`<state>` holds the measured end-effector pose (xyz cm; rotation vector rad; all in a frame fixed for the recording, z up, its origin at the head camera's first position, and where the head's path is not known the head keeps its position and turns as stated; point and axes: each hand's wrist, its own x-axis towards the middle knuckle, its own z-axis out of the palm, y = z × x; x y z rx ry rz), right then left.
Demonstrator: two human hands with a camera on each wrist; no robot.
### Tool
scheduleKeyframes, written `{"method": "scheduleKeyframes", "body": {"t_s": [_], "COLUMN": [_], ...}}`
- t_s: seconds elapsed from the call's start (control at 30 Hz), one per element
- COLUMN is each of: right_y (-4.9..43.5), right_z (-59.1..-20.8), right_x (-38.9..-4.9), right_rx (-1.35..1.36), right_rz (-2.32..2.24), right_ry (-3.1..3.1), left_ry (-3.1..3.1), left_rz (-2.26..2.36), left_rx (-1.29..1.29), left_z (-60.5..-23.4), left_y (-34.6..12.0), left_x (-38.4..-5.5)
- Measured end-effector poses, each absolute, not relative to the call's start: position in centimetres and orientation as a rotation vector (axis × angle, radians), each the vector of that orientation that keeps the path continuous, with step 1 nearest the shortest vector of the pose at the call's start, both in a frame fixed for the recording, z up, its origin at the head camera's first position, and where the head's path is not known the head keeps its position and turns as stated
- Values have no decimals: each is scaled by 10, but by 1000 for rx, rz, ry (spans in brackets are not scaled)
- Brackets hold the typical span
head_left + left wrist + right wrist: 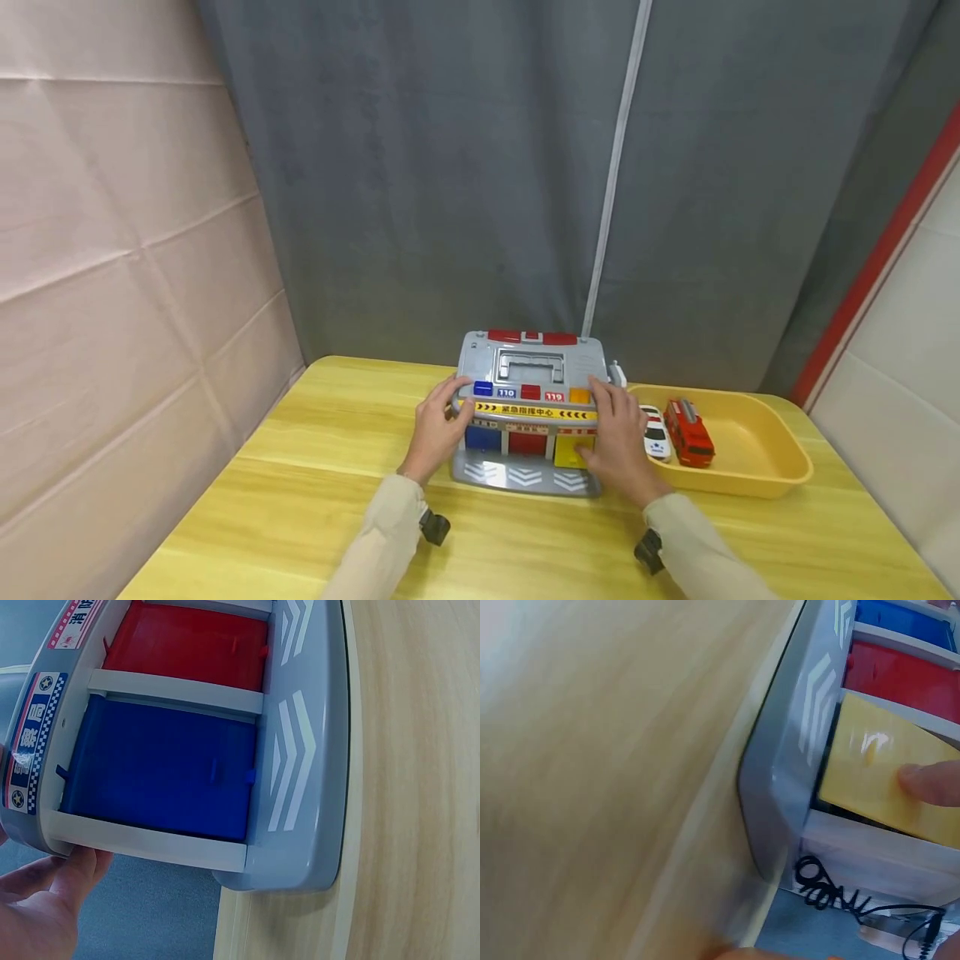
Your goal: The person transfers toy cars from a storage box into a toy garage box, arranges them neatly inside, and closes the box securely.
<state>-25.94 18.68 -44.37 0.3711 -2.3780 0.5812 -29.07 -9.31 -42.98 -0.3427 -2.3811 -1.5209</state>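
Observation:
A grey toy garage stands on the table with a carry handle in its roof. Its front has a blue door, a red door and a yellow door. The yellow door sits crooked in its frame. My left hand grips the roof's left end, thumb at the front edge; its fingers are partly hidden in the left wrist view. On the right end, my right hand rests its fingers by the orange button, while its thumb presses on the yellow door.
A yellow tray stands right of the garage, holding a red toy fire truck and a white toy police car. A black coiled cord hangs at the garage's right side. A grey curtain hangs behind the table.

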Motion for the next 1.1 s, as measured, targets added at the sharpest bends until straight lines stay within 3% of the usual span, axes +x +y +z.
{"method": "scheduleKeyframes", "body": {"t_s": [1.1], "right_y": [177], "right_z": [-450], "right_x": [-269], "right_rx": [342], "right_rz": [533], "right_ry": [-2233], "left_ry": [-2370], "left_rz": [-1505], "left_rx": [-327], "left_z": [-428], "left_y": [-99], "left_x": [-290]}}
